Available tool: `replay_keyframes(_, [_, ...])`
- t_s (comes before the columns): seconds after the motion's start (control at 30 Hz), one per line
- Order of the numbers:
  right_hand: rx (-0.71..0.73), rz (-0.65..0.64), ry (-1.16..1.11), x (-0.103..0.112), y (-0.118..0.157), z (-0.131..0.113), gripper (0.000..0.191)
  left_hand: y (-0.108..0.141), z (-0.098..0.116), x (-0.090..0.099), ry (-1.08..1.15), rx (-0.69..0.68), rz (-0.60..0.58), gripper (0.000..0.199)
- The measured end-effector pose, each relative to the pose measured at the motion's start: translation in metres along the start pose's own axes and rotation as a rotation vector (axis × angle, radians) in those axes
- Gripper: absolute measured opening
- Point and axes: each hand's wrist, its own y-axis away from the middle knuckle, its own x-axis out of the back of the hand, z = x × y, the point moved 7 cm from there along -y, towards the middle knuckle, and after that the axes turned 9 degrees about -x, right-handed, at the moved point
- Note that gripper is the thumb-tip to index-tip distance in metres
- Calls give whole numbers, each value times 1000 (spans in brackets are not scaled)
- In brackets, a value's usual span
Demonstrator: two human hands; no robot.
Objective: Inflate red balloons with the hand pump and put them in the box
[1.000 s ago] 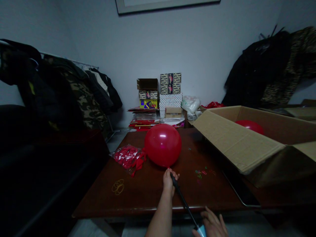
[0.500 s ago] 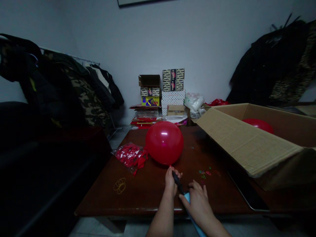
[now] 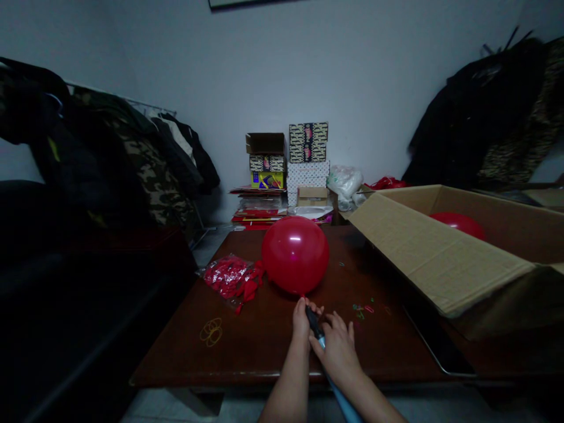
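A large inflated red balloon [image 3: 295, 254] rests on the brown table, its neck toward me. My left hand [image 3: 302, 320] pinches that neck around the black nozzle of a hand pump [image 3: 314, 322]. The pump's blue body slopes down toward the bottom edge, partly hidden by my right forearm. My right hand [image 3: 337, 346] grips the pump just behind the nozzle, thumb across the blue barrel and fingers partly extended beyond it. To the left lies a clear bag of uninflated red balloons [image 3: 231, 277], with some spilling from its opening.
Yellow rubber bands [image 3: 211, 332] lie front left; small coloured clips [image 3: 362, 310] lie right of my hands. An open cardboard box [image 3: 445, 258] holding another red balloon [image 3: 458, 223] stands at right, beside a dark flat tablet-like device [image 3: 440, 341]. Stacked boxes [image 3: 308, 153] stand behind the table.
My right hand has moved forward and left along with the pump's blue barrel, closer to my left hand, so less black nozzle shows. My left hand keeps its pinch on the balloon's neck.
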Motion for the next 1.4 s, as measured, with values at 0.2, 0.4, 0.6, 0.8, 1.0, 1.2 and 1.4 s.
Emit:
replay_keyframes(0.2, [32,21,-23,7,2,-3,37,-1,-1,4,5,-6,53,29])
replay_keyframes(0.4, [38,50,-21,17,4,1,36,-2,-2,1,-36,-13,98,27])
replay_keyframes(0.6, [57,57,-7,24,8,5,34,0,2,-7,-47,-28,93,25])
replay_keyframes(0.8, [57,60,9,29,11,10,33,5,-2,-14,-94,-22,48,26])
replay_keyframes(1.0, [69,42,33,34,21,15,33,1,8,-10,-81,-72,117,24])
replay_keyframes(1.2, [-6,64,55,41,23,35,35,-6,38,-5,-259,-116,88,31])
replay_keyframes(1.4, [-110,83,81,37,-11,42,42,1,42,-1,-344,-97,39,38])
